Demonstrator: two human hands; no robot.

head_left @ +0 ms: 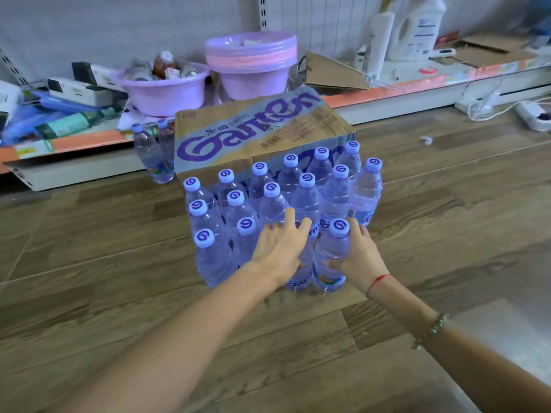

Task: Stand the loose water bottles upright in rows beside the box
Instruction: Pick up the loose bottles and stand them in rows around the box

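Observation:
A cardboard box (238, 135) with purple lettering lies on the wood floor. Several clear water bottles with pale blue caps stand upright in rows against its near side. My right hand (362, 257) grips the front-right bottle (331, 257) around its body. My left hand (280, 248) rests over the top of the neighbouring front-row bottle (299, 278), hiding its cap. Another front-row bottle (211, 257) stands at the left corner. Two more bottles (152, 153) stand behind the box on its left.
A low shelf (89, 141) runs along the wall behind the box, holding purple basins (167, 90), white detergent bottles (417, 28) and flattened cardboard. A power strip (533, 114) with cables lies on the floor at the far right.

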